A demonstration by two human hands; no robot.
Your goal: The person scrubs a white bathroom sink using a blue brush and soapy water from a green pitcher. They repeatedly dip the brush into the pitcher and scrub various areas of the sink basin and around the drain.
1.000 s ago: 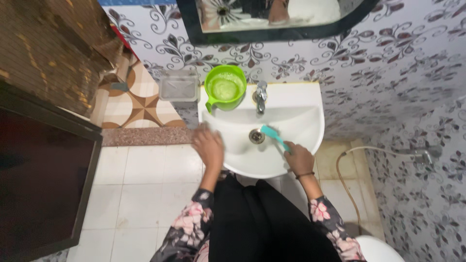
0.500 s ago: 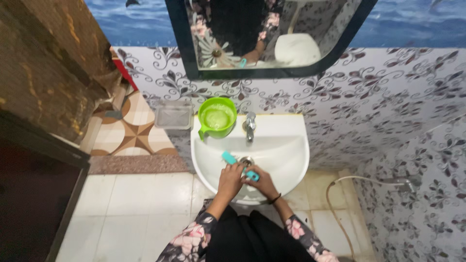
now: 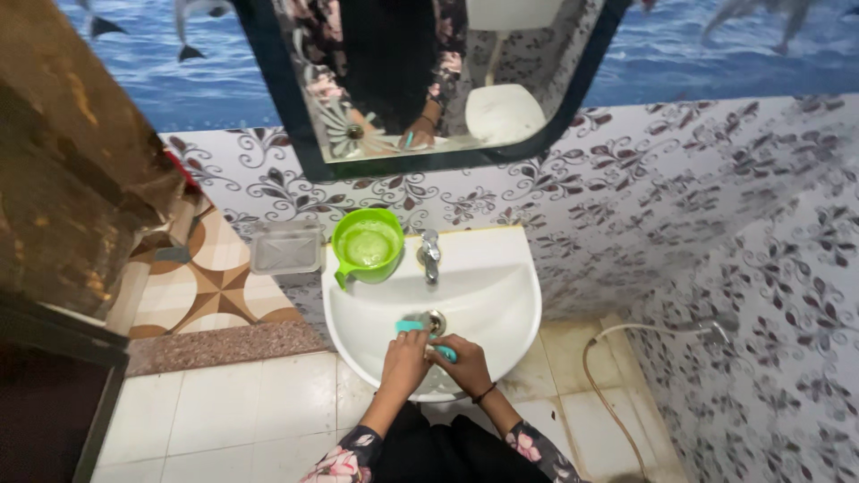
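Left of the white basin (image 3: pixel 501 300) hangs a clear soap tray (image 3: pixel 286 247), a green jug (image 3: pixel 367 245) sits on its back rim beside the tap (image 3: pixel 429 254), and over its drain both left hand (image 3: pixel 404 365) and right hand (image 3: pixel 463 365) clasp a teal brush (image 3: pixel 420 334), with a hose (image 3: pixel 601 376) right of it.

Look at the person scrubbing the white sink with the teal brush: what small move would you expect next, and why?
Probably a short stroke of the teal brush around the drain. Both hands meet over the basin: the left hand and right hand appear to grip the brush, whose head lies beside the drain. The tap and green jug sit untouched behind.
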